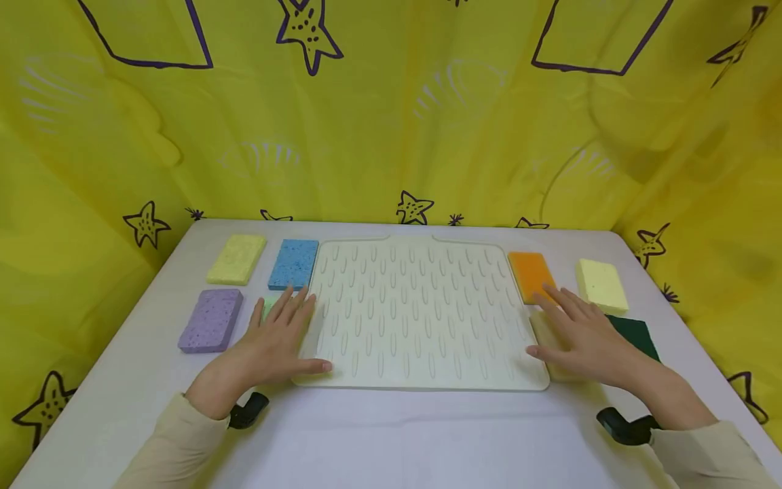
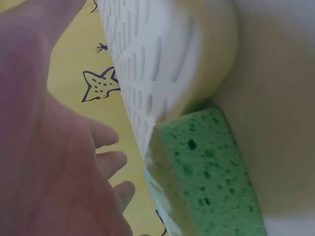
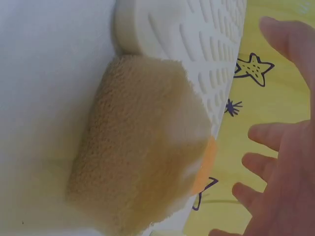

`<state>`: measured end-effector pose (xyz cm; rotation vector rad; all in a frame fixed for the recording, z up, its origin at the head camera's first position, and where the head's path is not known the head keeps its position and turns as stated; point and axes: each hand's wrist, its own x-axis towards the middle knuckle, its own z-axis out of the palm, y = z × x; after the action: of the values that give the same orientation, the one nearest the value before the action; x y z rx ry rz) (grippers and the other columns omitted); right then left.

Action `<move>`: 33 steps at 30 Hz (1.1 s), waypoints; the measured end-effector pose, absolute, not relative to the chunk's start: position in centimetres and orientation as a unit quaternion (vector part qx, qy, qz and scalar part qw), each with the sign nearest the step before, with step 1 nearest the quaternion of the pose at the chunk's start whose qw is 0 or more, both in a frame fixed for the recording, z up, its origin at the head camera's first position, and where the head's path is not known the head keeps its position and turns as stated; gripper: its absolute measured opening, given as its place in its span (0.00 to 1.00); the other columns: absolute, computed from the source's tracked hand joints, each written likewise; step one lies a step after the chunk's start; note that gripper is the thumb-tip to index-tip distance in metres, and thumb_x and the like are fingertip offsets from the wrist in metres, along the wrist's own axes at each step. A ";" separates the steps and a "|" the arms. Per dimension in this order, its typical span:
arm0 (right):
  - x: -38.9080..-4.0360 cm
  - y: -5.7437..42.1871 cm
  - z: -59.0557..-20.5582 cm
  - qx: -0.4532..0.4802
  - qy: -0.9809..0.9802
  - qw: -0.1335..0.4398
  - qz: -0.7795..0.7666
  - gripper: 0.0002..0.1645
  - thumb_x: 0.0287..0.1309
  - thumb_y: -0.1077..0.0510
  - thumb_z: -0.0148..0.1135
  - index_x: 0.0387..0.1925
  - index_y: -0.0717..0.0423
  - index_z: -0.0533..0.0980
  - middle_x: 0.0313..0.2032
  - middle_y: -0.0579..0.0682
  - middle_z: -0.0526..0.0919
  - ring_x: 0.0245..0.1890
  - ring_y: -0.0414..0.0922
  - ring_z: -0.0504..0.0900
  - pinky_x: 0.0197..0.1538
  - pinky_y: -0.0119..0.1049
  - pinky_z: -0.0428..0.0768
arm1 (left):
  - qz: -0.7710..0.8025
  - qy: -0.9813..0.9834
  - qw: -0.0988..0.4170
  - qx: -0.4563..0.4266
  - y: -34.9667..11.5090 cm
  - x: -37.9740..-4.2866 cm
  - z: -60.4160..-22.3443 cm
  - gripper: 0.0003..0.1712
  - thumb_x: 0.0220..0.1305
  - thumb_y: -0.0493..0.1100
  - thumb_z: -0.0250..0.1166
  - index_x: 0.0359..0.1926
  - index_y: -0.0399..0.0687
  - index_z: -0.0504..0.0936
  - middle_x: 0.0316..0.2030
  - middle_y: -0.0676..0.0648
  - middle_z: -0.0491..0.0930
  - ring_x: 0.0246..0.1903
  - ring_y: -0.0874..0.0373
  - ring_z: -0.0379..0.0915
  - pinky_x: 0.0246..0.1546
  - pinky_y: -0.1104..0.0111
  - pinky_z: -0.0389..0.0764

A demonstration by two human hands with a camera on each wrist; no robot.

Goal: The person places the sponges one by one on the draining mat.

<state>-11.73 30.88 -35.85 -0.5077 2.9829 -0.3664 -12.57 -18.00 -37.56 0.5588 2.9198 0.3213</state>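
A white ribbed board (image 1: 421, 305), perhaps a drying mat, lies in the middle of the table. My left hand (image 1: 275, 343) is spread over its left edge, above a green sponge (image 2: 211, 177) that it mostly hides in the head view. Over the board's right edge, my right hand (image 1: 583, 333) has its fingers extended above a tan sponge (image 3: 138, 147). In both wrist views a gap separates the palm from the sponge below. Beyond the left fingertips is a blue sponge (image 1: 294, 263); an orange sponge (image 1: 530, 275) lies by the right fingertips. Neither hand holds anything.
A yellow sponge (image 1: 237, 259) and a purple sponge (image 1: 210, 320) lie at the left. To the right are a pale yellow sponge (image 1: 601, 285) and a dark green pad (image 1: 637, 336), partly behind the right hand. A yellow patterned curtain (image 1: 366, 136) surrounds the table's back and sides.
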 end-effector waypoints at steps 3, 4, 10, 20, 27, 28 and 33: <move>-11.7 31.3 -35.9 -0.182 0.973 0.052 -0.128 0.56 0.55 0.32 0.66 0.75 0.53 0.55 0.76 0.64 0.50 0.72 0.71 0.51 0.63 0.77 0.52 | 0.119 0.970 0.092 0.192 -18.2 -12.5 -37.9 0.70 0.48 0.76 0.67 0.78 0.40 0.48 0.78 0.37 0.44 0.77 0.34 0.36 0.68 0.28 0.37; -11.7 31.5 -35.9 -0.185 0.972 0.055 -0.131 0.56 0.54 0.33 0.67 0.75 0.53 0.56 0.76 0.64 0.50 0.71 0.71 0.51 0.63 0.76 0.53 | 0.122 0.969 0.096 0.194 -18.3 -12.5 -38.0 0.71 0.46 0.76 0.68 0.78 0.40 0.48 0.78 0.38 0.44 0.77 0.34 0.36 0.68 0.28 0.37; -11.6 32.0 -36.0 -0.192 0.966 0.092 -0.149 0.60 0.50 0.33 0.71 0.75 0.56 0.57 0.75 0.64 0.52 0.69 0.69 0.57 0.61 0.73 0.63 | 0.121 0.967 0.099 0.201 -18.6 -12.3 -38.5 0.78 0.35 0.76 0.74 0.78 0.39 0.48 0.79 0.38 0.43 0.77 0.35 0.32 0.68 0.29 0.34; -11.9 32.1 -36.3 -0.212 0.959 0.122 -0.146 0.60 0.45 0.42 0.76 0.74 0.59 0.58 0.74 0.65 0.53 0.69 0.66 0.59 0.61 0.66 0.69 | 0.100 0.970 0.093 0.200 -19.0 -12.1 -38.6 0.80 0.29 0.79 0.73 0.75 0.34 0.55 0.77 0.37 0.49 0.77 0.34 0.36 0.68 0.29 0.40; -12.1 32.9 -36.1 -0.220 0.951 0.172 -0.136 0.63 0.45 0.50 0.76 0.77 0.56 0.51 0.76 0.66 0.46 0.70 0.67 0.56 0.60 0.61 0.71 | 0.087 0.971 0.105 0.197 -18.8 -12.3 -38.3 0.81 0.28 0.81 0.72 0.75 0.35 0.55 0.77 0.40 0.50 0.77 0.36 0.36 0.69 0.30 0.39; -12.2 33.1 -36.1 -0.221 0.950 0.174 -0.132 0.63 0.44 0.52 0.76 0.77 0.56 0.51 0.76 0.65 0.46 0.70 0.67 0.57 0.60 0.59 0.72 | 0.083 0.971 0.105 0.198 -18.8 -12.4 -38.3 0.81 0.28 0.81 0.71 0.75 0.35 0.56 0.77 0.40 0.50 0.77 0.36 0.36 0.69 0.30 0.39; -12.1 33.3 -36.5 -0.224 0.952 0.171 -0.120 0.63 0.45 0.53 0.76 0.77 0.59 0.49 0.75 0.66 0.49 0.69 0.64 0.59 0.61 0.42 0.75 | 0.065 0.971 0.104 0.203 -18.7 -12.6 -38.3 0.80 0.27 0.80 0.72 0.74 0.35 0.57 0.77 0.40 0.52 0.77 0.36 0.39 0.69 0.31 0.44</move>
<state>-12.07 33.30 -36.47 -0.6367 2.7040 -0.3412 -12.57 -18.67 -38.29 0.5994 2.8650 0.1913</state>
